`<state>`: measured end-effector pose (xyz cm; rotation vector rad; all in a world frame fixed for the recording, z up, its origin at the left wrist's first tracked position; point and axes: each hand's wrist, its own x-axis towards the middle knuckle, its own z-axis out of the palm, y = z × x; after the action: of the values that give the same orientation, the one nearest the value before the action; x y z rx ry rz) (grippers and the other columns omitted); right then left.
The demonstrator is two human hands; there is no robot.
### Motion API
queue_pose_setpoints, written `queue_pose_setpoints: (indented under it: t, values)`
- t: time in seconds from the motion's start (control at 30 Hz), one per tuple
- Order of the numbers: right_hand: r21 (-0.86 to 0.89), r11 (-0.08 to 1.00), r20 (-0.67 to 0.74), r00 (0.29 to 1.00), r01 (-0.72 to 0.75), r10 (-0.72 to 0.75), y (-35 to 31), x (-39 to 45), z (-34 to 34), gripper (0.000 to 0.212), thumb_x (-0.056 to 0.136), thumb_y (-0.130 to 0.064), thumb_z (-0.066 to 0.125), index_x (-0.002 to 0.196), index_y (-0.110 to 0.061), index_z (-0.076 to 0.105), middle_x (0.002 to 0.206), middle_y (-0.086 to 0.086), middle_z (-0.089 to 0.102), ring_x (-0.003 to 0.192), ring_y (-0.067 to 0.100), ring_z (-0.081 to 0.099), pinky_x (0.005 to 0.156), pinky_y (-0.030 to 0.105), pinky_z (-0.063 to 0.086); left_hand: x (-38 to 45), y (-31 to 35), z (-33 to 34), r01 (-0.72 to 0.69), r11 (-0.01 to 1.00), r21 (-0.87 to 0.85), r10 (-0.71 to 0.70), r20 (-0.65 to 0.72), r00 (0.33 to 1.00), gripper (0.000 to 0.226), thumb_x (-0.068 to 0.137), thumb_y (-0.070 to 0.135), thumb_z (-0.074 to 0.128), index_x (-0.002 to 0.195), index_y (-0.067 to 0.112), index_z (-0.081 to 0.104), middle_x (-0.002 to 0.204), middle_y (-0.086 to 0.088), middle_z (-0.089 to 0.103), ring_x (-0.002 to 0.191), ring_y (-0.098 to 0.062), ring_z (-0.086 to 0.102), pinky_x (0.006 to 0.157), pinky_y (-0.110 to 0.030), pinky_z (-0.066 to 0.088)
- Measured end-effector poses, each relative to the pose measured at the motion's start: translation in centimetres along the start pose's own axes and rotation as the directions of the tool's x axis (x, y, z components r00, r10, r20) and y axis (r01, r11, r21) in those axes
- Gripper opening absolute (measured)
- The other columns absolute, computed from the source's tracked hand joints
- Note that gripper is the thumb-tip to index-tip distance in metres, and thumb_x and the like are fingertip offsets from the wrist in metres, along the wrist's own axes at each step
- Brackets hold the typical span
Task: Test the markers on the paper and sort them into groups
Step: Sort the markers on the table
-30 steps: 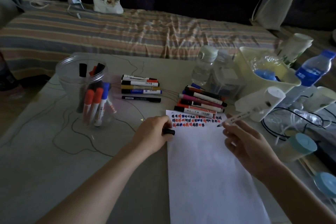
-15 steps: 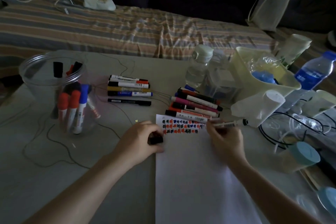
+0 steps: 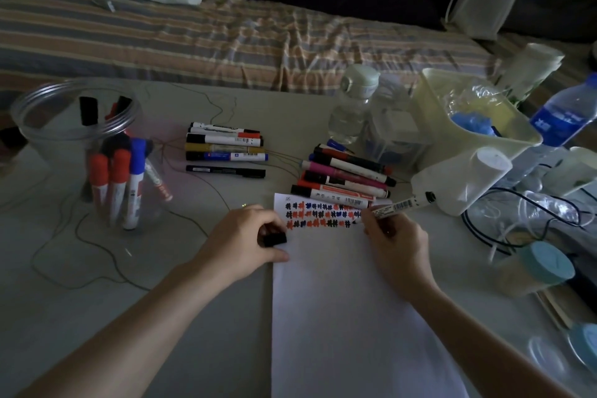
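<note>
On the paper (image 3: pixel 339 300), right hand (image 3: pixel 392 244) gripping marker (image 3: pixel 395 205), tip hidden, left hand (image 3: pixel 240 241) pinching black cap (image 3: pixel 274 238)

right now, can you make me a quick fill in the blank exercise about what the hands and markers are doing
1. The right hand holds a marker with its tip on the ____.
2. The left hand grips a black ____.
3. The upright markers stand in a clear ____ on the table's left.
4. The marks on the paper sit along its ____ edge.

Missing words: paper; cap; jar; far
</note>
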<state>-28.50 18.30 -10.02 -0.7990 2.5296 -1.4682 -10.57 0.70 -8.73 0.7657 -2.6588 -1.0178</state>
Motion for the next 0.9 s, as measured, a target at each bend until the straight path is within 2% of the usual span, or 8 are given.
queue_pose_setpoints:
  t: [0.07,0.2,0.37,0.57,0.67,0.73,0.8,0.9]
  values:
    - [-0.008,1.000,0.010,1.000,0.019,-0.019,-0.17,-0.11,0.02,0.032,0.091,-0.031,0.066,0.079,-0.001,0.065,0.074,0.018,0.067,0.055,0.022,0.052,0.047,0.019,0.040,-0.03,0.06,-0.01,0.004,1.000,0.000,-0.004,0.001,1.000,0.040,0.064,0.036,0.087,0.098,0.030,0.069,0.092,0.017,0.057,0.083,0.000,0.054,0.065,-0.013,0.037]
    - [0.014,1.000,-0.004,1.000,0.014,-0.014,-0.33,-0.22,0.05,0.034,0.091,-0.028,0.066,0.074,0.001,0.061,0.070,0.022,0.062,0.052,0.010,0.039,0.045,0.017,0.034,-0.05,0.13,-0.04,0.011,1.000,0.002,-0.011,0.007,1.000,0.040,0.064,0.036,0.087,0.099,0.030,0.068,0.093,0.016,0.057,0.084,-0.002,0.054,0.065,-0.014,0.038]
    - [0.012,1.000,0.005,1.000,0.015,-0.015,0.17,-0.05,-0.06,0.032,0.091,-0.032,0.066,0.076,-0.003,0.065,0.072,0.017,0.067,0.057,0.015,0.049,0.047,0.020,0.037,-0.06,0.13,-0.01,0.011,1.000,0.004,-0.011,0.004,1.000,0.040,0.064,0.036,0.087,0.099,0.030,0.068,0.093,0.016,0.057,0.084,-0.001,0.054,0.065,-0.014,0.037]
    - [0.014,1.000,-0.013,1.000,0.018,-0.018,-0.03,-0.09,0.22,0.037,0.090,-0.028,0.067,0.072,0.003,0.059,0.068,0.023,0.060,0.053,0.013,0.040,0.046,0.019,0.033,-0.05,0.15,-0.06,0.013,1.000,0.000,-0.013,0.006,1.000,0.039,0.064,0.036,0.087,0.098,0.031,0.068,0.091,0.017,0.055,0.083,-0.001,0.053,0.064,-0.013,0.036]
    - [0.017,1.000,-0.030,1.000,0.009,-0.009,-0.02,-0.09,0.01,0.033,0.090,-0.028,0.068,0.074,0.001,0.063,0.071,0.020,0.064,0.053,0.017,0.045,0.046,0.018,0.037,-0.10,0.12,-0.01,0.013,1.000,0.000,-0.013,0.009,1.000,0.039,0.065,0.036,0.086,0.099,0.031,0.068,0.091,0.017,0.055,0.083,-0.001,0.053,0.064,-0.013,0.036]
    - [0.026,1.000,-0.020,1.000,0.006,-0.006,0.06,-0.06,0.01,0.032,0.090,-0.031,0.068,0.077,-0.001,0.066,0.075,0.018,0.068,0.059,0.030,0.057,0.053,0.029,0.049,-0.06,0.12,0.00,0.014,1.000,-0.001,-0.014,0.008,1.000,0.040,0.064,0.035,0.087,0.099,0.030,0.069,0.090,0.017,0.055,0.081,-0.001,0.053,0.063,-0.013,0.035]
    - [0.015,1.000,-0.005,1.000,0.004,-0.004,-0.02,-0.07,0.13,0.035,0.090,-0.032,0.067,0.078,0.001,0.066,0.076,0.019,0.068,0.065,0.034,0.060,0.058,0.038,0.052,0.01,0.08,0.01,0.013,1.000,-0.001,-0.013,0.007,1.000,0.040,0.063,0.035,0.087,0.099,0.030,0.069,0.089,0.017,0.055,0.081,-0.001,0.053,0.063,-0.013,0.035]
    - [0.024,1.000,0.010,1.000,0.001,-0.001,-0.21,-0.13,0.10,0.034,0.090,-0.029,0.067,0.074,0.001,0.065,0.071,0.021,0.065,0.053,0.018,0.046,0.046,0.023,0.038,0.01,0.13,0.00,0.013,1.000,-0.003,-0.013,0.004,1.000,0.039,0.063,0.035,0.087,0.098,0.030,0.069,0.090,0.017,0.056,0.082,0.000,0.054,0.064,-0.012,0.037]
